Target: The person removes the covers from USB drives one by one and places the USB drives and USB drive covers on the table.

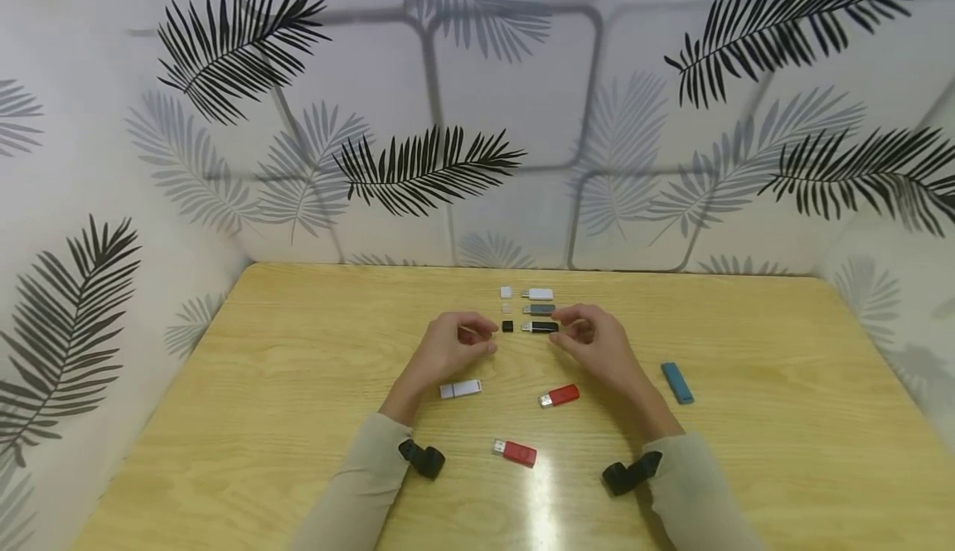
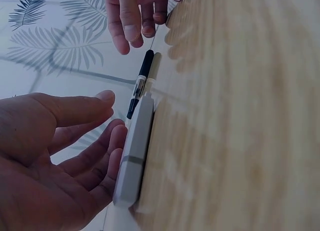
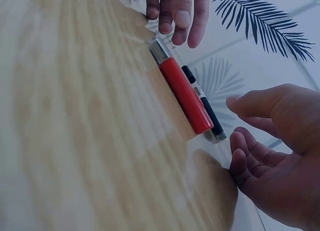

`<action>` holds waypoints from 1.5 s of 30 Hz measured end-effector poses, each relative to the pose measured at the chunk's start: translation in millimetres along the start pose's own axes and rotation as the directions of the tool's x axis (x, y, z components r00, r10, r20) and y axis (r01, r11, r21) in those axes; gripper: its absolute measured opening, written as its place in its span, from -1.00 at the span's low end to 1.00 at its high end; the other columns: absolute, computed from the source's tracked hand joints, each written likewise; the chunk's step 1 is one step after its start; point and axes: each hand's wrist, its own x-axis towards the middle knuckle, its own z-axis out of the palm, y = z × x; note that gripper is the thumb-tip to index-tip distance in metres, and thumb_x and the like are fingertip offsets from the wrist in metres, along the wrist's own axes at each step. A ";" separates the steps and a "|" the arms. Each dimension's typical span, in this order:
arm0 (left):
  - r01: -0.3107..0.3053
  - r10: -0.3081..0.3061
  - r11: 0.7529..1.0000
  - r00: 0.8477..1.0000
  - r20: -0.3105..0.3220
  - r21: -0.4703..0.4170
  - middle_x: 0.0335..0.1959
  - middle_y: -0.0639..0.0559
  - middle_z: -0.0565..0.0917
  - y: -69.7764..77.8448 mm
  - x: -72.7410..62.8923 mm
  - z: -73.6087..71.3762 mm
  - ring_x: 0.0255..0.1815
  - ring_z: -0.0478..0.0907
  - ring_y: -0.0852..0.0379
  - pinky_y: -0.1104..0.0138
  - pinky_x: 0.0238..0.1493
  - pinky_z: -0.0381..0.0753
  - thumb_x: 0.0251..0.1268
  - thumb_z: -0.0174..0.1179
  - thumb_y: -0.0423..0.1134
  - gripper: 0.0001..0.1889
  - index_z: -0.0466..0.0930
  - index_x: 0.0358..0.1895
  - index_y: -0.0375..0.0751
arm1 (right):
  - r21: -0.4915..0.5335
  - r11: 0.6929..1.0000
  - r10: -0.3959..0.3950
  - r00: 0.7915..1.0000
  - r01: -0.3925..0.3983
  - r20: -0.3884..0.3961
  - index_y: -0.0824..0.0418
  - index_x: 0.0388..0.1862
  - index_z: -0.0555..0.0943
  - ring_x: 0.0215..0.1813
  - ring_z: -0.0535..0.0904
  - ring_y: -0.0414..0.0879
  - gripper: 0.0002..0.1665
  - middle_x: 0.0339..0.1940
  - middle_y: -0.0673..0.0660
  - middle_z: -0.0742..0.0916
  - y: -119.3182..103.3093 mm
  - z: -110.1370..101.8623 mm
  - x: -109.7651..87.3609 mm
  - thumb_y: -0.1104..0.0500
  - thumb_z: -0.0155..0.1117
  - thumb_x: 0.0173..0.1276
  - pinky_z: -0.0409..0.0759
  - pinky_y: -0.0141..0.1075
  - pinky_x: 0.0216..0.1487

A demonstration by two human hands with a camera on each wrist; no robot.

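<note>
Three capless USB sticks lie stacked in a column at the table's back: a white stick, a grey stick and a black stick. Left of them sit a white cap, a small clear cap and a black cap. My left hand hovers beside the black cap, thumb and fingers apart and holding nothing. On the other side, my right hand has its fingertips close to the black stick's end. A gap shows between its thumb and fingers in the right wrist view.
A capped white USB stick lies by my left wrist. Between my forearms are an upper red stick and a lower red stick. A blue stick lies right of my right arm. A leaf-patterned wall borders the wooden table.
</note>
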 end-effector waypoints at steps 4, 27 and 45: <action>-0.007 0.007 1.000 1.000 0.004 0.007 -0.19 0.00 0.74 -0.7 -5.6 -2.5 -0.22 0.66 0.10 0.24 -0.08 0.66 0.32 0.40 -0.36 -0.81 0.76 -0.04 -0.26 | -0.006 1.000 0.020 1.000 -0.020 0.010 0.28 0.11 0.67 -0.05 0.65 0.04 -0.66 0.01 0.23 0.69 -1.3 0.5 -2.7 0.23 0.43 0.40 0.62 -0.07 0.07; -0.032 0.029 0.997 0.999 0.043 0.074 -0.20 0.00 0.75 -17.5 -54.1 -31.5 -0.23 0.63 0.13 0.34 -0.20 0.62 0.29 0.42 -0.35 -0.82 0.76 -0.07 -0.26 | 0.037 0.989 -0.147 0.987 0.145 0.070 0.31 0.09 0.67 -0.12 0.65 -0.01 -0.66 -0.08 0.19 0.73 -25.2 22.4 -6.5 0.26 0.45 0.37 0.66 -0.20 -0.09; -0.060 0.041 0.969 0.996 0.083 0.242 -0.32 0.11 0.68 -7.8 -59.8 -24.8 -0.31 0.54 0.19 0.35 -0.25 0.56 0.16 0.50 -0.43 -0.87 0.78 -0.26 -0.17 | 0.027 0.984 -0.181 0.971 0.179 0.155 0.30 0.08 0.67 -0.12 0.64 -0.04 -0.66 -0.05 0.19 0.72 -43.0 38.4 -20.2 0.24 0.46 0.36 0.67 -0.14 -0.08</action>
